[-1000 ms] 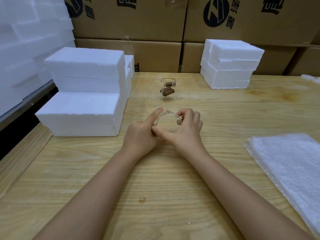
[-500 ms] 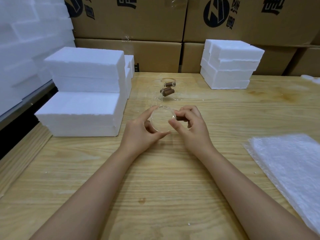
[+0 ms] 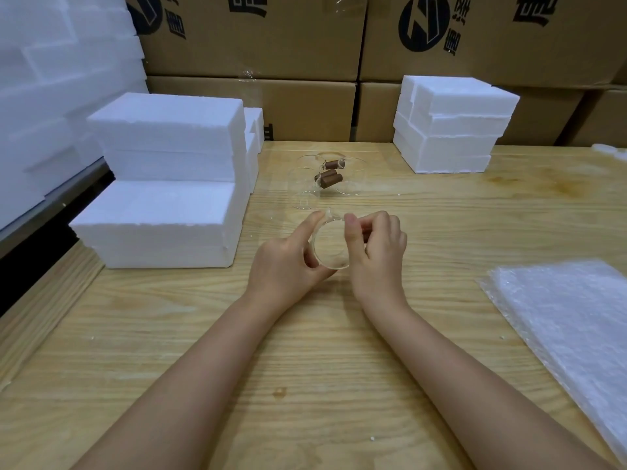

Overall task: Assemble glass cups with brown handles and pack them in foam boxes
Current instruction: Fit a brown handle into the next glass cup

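A clear glass cup with a small spout is held over the middle of the wooden table, its mouth facing me. My left hand grips its left side between thumb and forefinger. My right hand holds its right side, fingers curled over the cup's handle, which is hidden. Behind them stand several clear glass cups with two brown handles showing. White foam boxes are stacked at the left and at the back right.
A pile of bubble wrap sheets lies at the right edge of the table. Cardboard cartons wall off the back. More foam is piled at the far left beyond the table's edge.
The cup has been turned between the two hands. My right hand's fingers shifted from pinching the cup's front rim to curling round its right side; the left thumb moved up along the rim.
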Motion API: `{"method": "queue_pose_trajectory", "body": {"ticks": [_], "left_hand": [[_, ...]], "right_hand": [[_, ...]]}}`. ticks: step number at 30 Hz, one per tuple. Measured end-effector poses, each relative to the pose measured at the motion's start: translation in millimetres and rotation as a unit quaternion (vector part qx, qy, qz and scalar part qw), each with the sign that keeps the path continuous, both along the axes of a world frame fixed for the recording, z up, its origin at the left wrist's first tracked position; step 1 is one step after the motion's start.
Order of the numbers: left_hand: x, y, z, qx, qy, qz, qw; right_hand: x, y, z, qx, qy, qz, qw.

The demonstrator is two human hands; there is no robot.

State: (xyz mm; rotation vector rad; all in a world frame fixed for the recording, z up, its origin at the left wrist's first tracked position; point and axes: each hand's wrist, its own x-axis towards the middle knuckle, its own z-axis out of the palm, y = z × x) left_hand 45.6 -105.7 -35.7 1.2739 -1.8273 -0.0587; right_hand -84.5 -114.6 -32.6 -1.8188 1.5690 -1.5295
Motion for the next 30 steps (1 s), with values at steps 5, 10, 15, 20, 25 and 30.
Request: {"method": "queue_pose_trajectory", "body": {"ticks": [5, 10, 15, 20, 25, 30], "left_hand": [[0.6, -0.4, 1.3, 0.053, 0.015, 0.026, 0.998], [2.6, -2.4, 0.6, 0.095, 0.03, 0.029, 0.995], [4.8, -4.6, -1.8, 0.099, 0.108, -0.006, 0.989], [5.8, -5.9, -5.0, 0.094, 0.125, -0.012, 0.988], [6.8, -6.3, -7.4, 0.067, 0.105, -0.013, 0.992], [7.3, -7.9, -11.0, 0.069, 0.086, -0.02, 0.994]], "right_hand": [[2.2, 3.6, -0.3, 0.002, 0.08, -0.016, 0.997], [0.3, 4.3, 0.0, -0.037, 0.115, -0.004, 0.993], [-7.0, -0.2, -4.8, -0.07, 0.115, 0.021, 0.991], [-13.2, -7.3, -6.2, -0.077, 0.007, 0.057, 0.995], [-22.3, -16.8, -9.0, 0.069, -0.181, 0.016, 0.981], [-19.3, -20.9, -9.0, 0.119, -0.272, 0.05, 0.954]]}}
